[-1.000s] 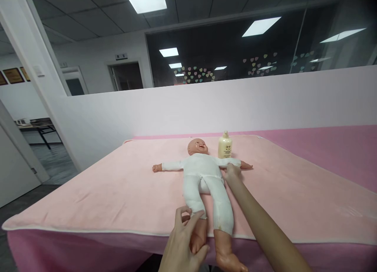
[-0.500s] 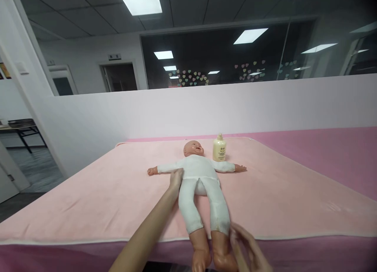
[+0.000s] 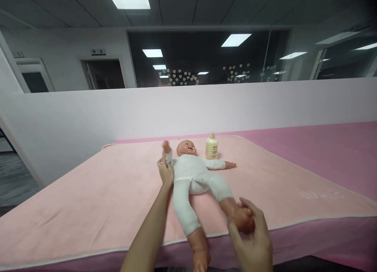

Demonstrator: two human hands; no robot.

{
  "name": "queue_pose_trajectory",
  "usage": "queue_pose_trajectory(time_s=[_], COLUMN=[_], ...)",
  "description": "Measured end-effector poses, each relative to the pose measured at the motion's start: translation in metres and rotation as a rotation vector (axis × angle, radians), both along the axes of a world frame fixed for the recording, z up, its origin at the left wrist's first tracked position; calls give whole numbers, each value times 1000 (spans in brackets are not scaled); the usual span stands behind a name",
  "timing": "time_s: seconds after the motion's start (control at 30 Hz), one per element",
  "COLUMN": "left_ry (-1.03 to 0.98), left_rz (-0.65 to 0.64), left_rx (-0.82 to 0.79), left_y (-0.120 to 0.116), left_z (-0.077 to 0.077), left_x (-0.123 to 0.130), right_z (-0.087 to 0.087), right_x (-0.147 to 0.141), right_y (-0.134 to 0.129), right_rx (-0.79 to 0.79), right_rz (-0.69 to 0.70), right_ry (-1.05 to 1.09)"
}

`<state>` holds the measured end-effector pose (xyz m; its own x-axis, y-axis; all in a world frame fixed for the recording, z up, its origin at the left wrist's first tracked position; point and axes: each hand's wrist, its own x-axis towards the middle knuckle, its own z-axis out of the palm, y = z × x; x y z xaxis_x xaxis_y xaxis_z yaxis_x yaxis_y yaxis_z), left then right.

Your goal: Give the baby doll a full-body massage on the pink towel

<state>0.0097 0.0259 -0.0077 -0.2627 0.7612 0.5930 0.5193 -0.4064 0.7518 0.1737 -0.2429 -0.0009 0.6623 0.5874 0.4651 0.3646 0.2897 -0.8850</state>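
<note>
A baby doll [image 3: 190, 168] in a white cloth suit lies on its back on the pink blanket [image 3: 123, 185], head toward the wall. My left hand [image 3: 165, 171] is closed about the doll's arm on the left side, which bends up beside its head. My right hand [image 3: 255, 234] curls round the doll's foot [image 3: 244, 220] on the right side, with that leg swung outward. The other leg lies straight, its foot [image 3: 202, 259] past the blanket's near edge. Close to the doll's head stands a pale yellow pump bottle [image 3: 211, 147], upright.
A white low wall [image 3: 141, 114] with glass above it borders the far side. Pink padding [image 3: 332, 150] shows to the right of the blanket. The table's near edge [image 3: 294, 240] runs along the bottom, and grey floor [image 3: 17, 181] lies at the left.
My left hand has moved up and the doll's left-side arm, stretched out before, is now raised. My right hand has taken hold of the foot and moved that leg outward. The view has turned right.
</note>
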Motion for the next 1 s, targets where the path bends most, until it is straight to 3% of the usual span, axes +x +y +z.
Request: queue_pose_trajectory(time_s=[0.07,0.17,0.27,0.37,0.47,0.6,0.73,0.8,0.9,1.0], left_ry=[317,577,618,616,603,516,272,74,-195,-275], left_rz=[-36,-43,-36,-47,-64,-132,-146,-123,-53,-18], left_rx=[4,-66,-107,-114,-100,-48,-31,-47,-151,-221], left_y=[-7,-13,-14,-13,-12,-14,-14,-12,-6,-1], left_z=[3,5,5,3,2,1,0,-1,-2,-2], left_x=[1,1,-2,-5,-6,-6,-6,-7,-9,-12], right_z=[24,40,36,25,21,30,38,28,0,-14], right_x=[2,-2,-8,-11,-14,-16,-12,-11,-14,-17], right_y=[29,80,116,127,123,113,85,60,20,-5], right_rx=[51,-30,-94,-141,-154,-95,-34,-45,-97,-167], right_rz=[-26,117,131,121,94,67,38,0,-42,-22], right_ry=[-164,-371,-457,-526,-547,-508,-467,-450,-414,-404])
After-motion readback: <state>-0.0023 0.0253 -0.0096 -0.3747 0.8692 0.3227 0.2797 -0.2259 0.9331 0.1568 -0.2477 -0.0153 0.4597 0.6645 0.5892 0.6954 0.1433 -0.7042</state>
